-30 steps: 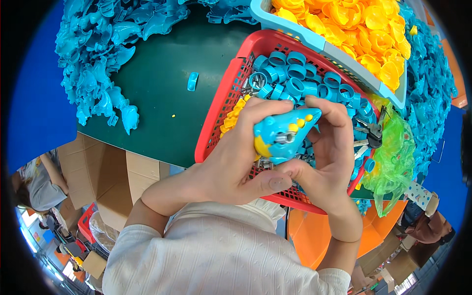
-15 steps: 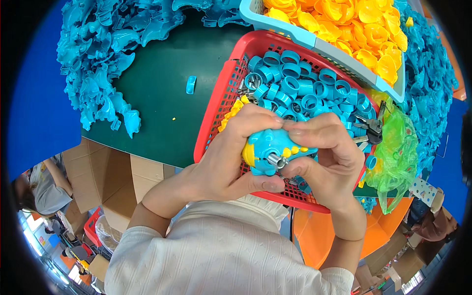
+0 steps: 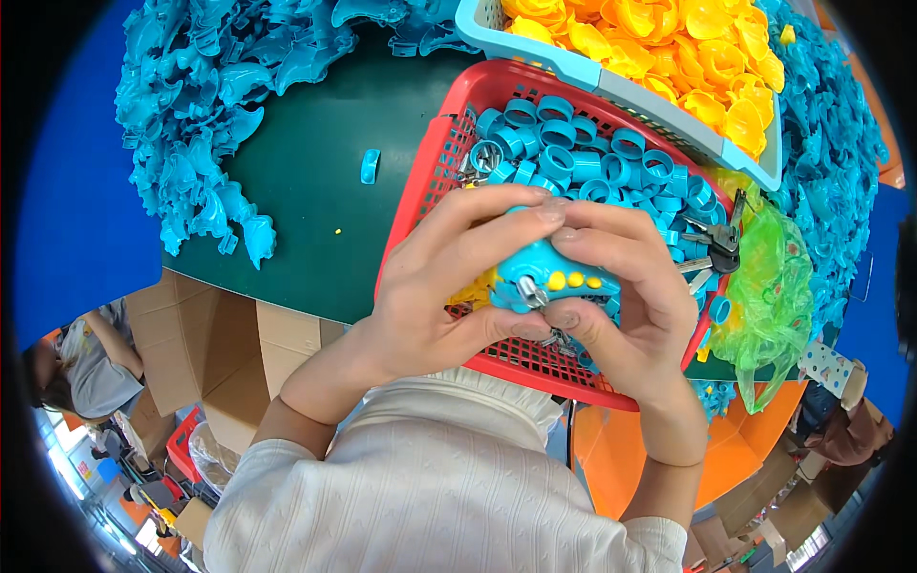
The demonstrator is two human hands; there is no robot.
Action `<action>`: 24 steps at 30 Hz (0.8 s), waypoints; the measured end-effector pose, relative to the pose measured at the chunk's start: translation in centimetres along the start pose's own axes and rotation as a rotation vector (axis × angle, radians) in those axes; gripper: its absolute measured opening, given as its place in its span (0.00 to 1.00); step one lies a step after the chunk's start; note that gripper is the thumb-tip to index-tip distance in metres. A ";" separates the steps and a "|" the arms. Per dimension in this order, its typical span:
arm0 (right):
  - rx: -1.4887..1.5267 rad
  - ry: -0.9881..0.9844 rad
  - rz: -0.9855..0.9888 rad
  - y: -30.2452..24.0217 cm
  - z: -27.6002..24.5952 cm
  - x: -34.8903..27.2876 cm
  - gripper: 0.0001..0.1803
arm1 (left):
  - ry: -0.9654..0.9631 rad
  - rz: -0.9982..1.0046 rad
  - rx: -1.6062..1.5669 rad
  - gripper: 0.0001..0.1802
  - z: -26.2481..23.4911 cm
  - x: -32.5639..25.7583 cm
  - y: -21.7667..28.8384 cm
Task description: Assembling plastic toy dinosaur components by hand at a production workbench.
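Observation:
My left hand [image 3: 449, 277] and my right hand [image 3: 626, 296] together clasp a small blue plastic toy [image 3: 549, 277] with yellow studs and a metal part at its near end. The fingers of both hands curl over its top and the thumbs press underneath. I hold it just above a red mesh basket [image 3: 425, 191] filled with several blue plastic rings [image 3: 583, 158].
A light blue basket [image 3: 621, 91] of yellow plastic parts [image 3: 669, 48] sits behind the red one. Heaps of blue toy shells [image 3: 229, 115] cover the dark green table [image 3: 315, 210] at left and right. A bunch of keys [image 3: 716, 239] and a green bag [image 3: 769, 296] lie at right. Another person [image 3: 76, 363] sits low left.
The toy has turned in my hands: its yellow part swung from the left side out of sight. Both hands closed more tightly over it, staying above the red basket.

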State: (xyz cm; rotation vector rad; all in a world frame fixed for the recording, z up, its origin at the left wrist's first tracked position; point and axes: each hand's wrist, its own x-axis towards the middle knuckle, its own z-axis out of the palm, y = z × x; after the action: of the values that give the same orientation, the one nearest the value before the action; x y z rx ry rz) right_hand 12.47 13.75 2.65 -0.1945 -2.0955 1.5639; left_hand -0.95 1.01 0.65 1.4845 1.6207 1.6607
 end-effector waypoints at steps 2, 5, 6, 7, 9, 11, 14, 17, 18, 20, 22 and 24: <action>-0.069 0.010 -0.018 0.1 0.0 -0.2 0.17 | -0.008 0.044 0.141 0.32 0.1 0.0 0.2; -0.143 0.001 0.006 -0.1 0.1 -0.5 0.14 | -0.015 0.023 0.221 0.33 0.2 -0.3 0.3; -0.144 0.003 0.007 -0.2 0.3 -0.5 0.14 | -0.017 0.023 0.219 0.33 0.2 -0.5 0.2; -0.146 0.027 0.003 -0.3 0.5 -0.4 0.13 | -0.047 0.027 0.230 0.33 0.0 -0.6 0.0; -0.150 0.053 -0.003 -0.3 0.4 -0.4 0.12 | -0.078 0.033 0.241 0.33 0.0 -0.5 -0.1; -0.151 -0.046 -0.038 -0.2 -0.1 -0.4 0.18 | -0.029 0.014 0.117 0.33 0.1 -0.3 -0.1; -0.031 -0.011 0.040 -0.2 0.1 -0.2 0.26 | 0.096 -0.188 -0.378 0.35 0.4 -0.7 0.0; 0.120 -0.047 0.231 0.4 1.0 -0.6 0.32 | 0.125 -0.187 -0.629 0.37 0.4 -0.5 -0.7; 0.169 -0.080 0.334 0.1 1.0 -0.7 0.31 | 0.141 -0.202 -0.603 0.37 0.5 -0.5 -0.6; 0.097 -0.072 0.207 0.4 0.2 -0.4 0.30 | 0.166 -0.208 -0.560 0.37 0.3 -0.4 -0.3; -0.040 -0.049 0.031 0.6 -0.2 -0.2 0.29 | 0.192 -0.214 -0.518 0.37 0.1 -0.5 -0.2; -0.071 -0.068 0.013 0.4 -0.2 -0.3 0.28 | 0.087 -0.111 -0.420 0.38 0.0 -0.5 -0.4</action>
State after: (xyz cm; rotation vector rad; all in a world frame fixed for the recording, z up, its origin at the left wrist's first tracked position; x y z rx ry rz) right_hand 12.78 13.96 2.23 -0.1826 -2.2088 1.5248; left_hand -0.94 0.64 0.13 1.1085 1.2637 1.8790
